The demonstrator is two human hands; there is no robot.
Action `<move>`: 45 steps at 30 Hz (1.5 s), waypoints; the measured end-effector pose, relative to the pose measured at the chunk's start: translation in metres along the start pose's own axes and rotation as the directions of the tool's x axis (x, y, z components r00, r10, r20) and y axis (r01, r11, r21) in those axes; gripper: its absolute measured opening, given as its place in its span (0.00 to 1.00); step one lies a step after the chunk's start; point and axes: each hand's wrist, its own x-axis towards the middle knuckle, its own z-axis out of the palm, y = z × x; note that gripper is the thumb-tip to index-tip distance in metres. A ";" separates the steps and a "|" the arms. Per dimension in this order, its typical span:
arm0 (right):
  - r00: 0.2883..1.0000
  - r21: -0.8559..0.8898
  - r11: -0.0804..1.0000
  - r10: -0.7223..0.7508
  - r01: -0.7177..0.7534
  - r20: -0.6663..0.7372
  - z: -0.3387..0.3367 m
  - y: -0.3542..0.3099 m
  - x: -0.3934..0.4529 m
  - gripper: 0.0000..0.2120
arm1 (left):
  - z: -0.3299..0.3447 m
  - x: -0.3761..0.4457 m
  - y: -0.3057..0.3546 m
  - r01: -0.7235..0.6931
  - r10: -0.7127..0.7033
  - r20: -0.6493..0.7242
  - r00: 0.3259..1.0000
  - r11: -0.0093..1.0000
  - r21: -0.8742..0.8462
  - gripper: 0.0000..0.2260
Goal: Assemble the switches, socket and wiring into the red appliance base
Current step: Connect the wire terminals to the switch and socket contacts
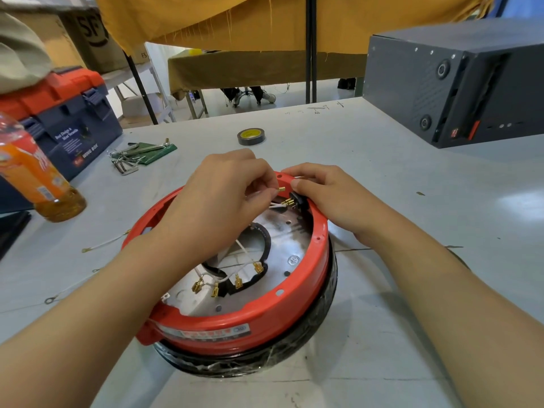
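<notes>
Red round plastic appliance base [235, 316] sits upside down at the table's [412, 201] near centre, resting on a black ring wrapped in clear film [250, 360]. Its shell looks rigid and fairly light, safest steadied by the rim; the thin white wires [244, 248] inside are limp, and their small brass spade terminals [238, 281] would likely bend if forced, so each is best pinched just behind the metal.

At the base's twelve o'clock rim, a black socket with brass pins [294, 201] is seated in the wall. The left hand [223, 195] has fingers closed narrowly, pinching a brass terminal [281, 189] just beside the socket pins. The right hand [323, 192] curls over the rim there, thumb pressing the socket to brace it.

Several loose terminals lie at six o'clock inside the silver metal plate [282, 240]. Farther out, a roll of black tape [251, 136] lies at twelve o'clock, hex keys on a green holder [138, 156] at ten, an orange drink bottle [32, 172] at nine, and a grey box [453, 81] at two.
</notes>
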 end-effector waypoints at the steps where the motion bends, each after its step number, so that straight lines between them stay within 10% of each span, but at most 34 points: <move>1: 1.000 0.001 1.000 -0.001 0.001 0.000 0.000 0.000 0.000 0.13 | -0.002 0.000 0.000 -0.024 0.024 -0.006 1.000 0.999 0.023 0.02; 14: 1.000 -0.021 1.000 0.000 0.000 0.004 -0.001 -0.001 -0.001 0.13 | -0.014 0.004 -0.004 -0.267 0.244 0.141 0.959 0.947 0.181 0.06; 25: 1.000 -0.041 0.999 -0.014 0.014 0.006 -0.001 -0.001 0.000 0.13 | -0.002 0.003 -0.002 0.409 -0.274 0.388 0.880 0.853 -0.325 0.08; 38: 1.000 -0.061 0.998 -0.026 0.027 0.006 -0.001 0.000 0.000 0.13 | -0.006 0.012 -0.006 0.748 -0.237 0.727 0.644 0.395 -0.533 0.04; 45: 1.000 -0.060 0.998 -0.026 0.027 0.012 -0.001 0.000 0.000 0.14 | -0.017 0.016 -0.005 0.499 -0.093 0.721 0.686 0.782 -0.374 0.04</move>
